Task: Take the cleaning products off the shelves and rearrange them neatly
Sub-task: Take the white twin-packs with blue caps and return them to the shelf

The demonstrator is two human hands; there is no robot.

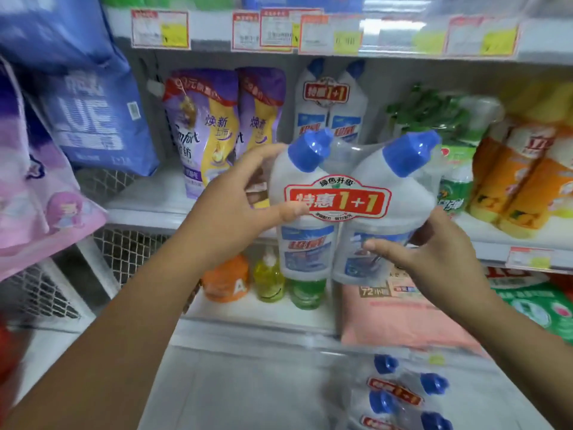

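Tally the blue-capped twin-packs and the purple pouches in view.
Twin-packs: 4, one held in the left hand and right hand, one standing behind it, two lying below
Purple pouches: 2
Total: 6

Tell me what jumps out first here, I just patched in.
A shrink-wrapped twin pack of white, blue-capped bottles with a red 1+1 label fills the centre, gripped by the left hand and right hand in front of the middle shelf. A matching pack stands behind it; more packs lie bottom right.

Head-worn camera looks forward and down — close on shelves (145,209).
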